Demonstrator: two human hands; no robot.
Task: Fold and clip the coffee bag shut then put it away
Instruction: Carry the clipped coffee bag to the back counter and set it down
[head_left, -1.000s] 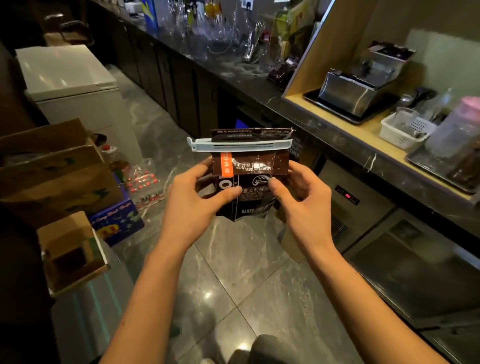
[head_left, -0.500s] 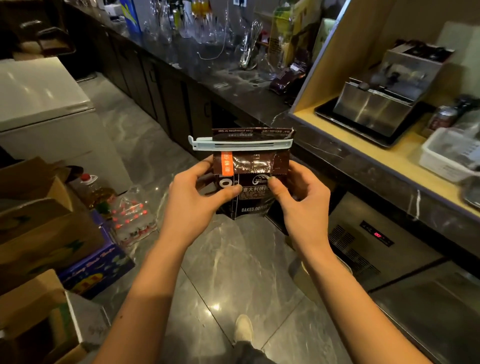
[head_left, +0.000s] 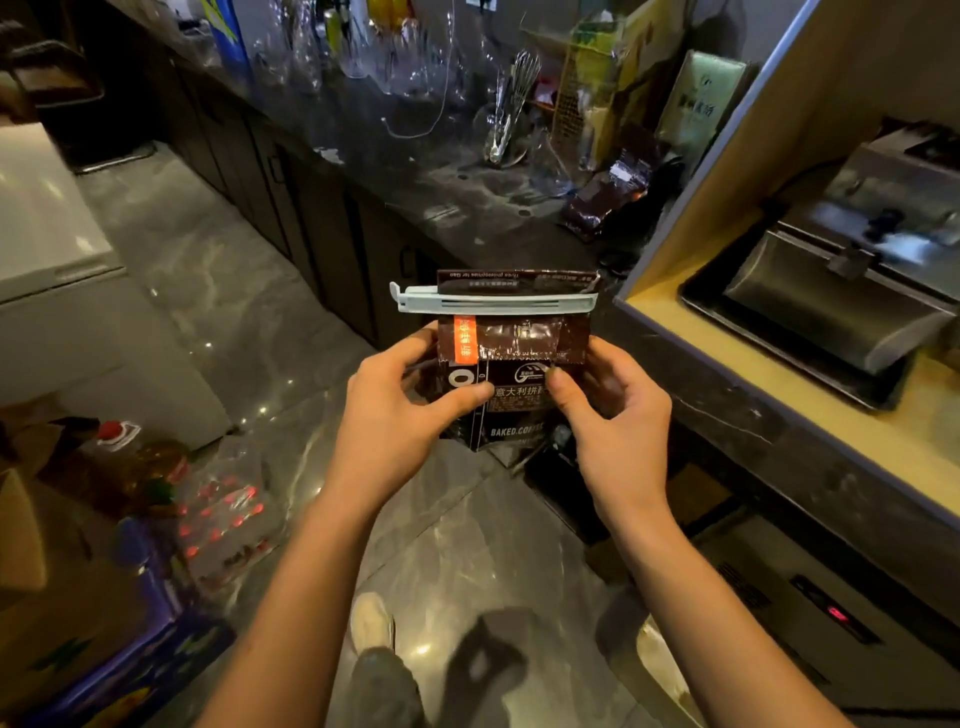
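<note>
A dark brown coffee bag (head_left: 519, 353) with white print and an orange strip is held upright in front of me, above the floor. Its top is folded over and a pale blue-grey clip (head_left: 493, 303) runs across the fold, closed. My left hand (head_left: 400, 410) grips the bag's left side with the thumb on the front. On the right side my right hand (head_left: 613, 410) holds it the same way. The bag's lower edge is partly hidden behind my fingers.
A dark stone counter (head_left: 467, 208) ahead carries glassware, a whisk (head_left: 511, 98) and another brown bag (head_left: 605, 192). To the right a wooden shelf (head_left: 779, 374) holds a steel machine (head_left: 841, 280). Cardboard boxes (head_left: 67, 597) and bottles sit left on the floor, beside a white chest freezer (head_left: 47, 234).
Both hands keep the same hold on the clipped bag. I have walked forward along the counter, so the wooden shelf and steel machine have slid right and closer.
</note>
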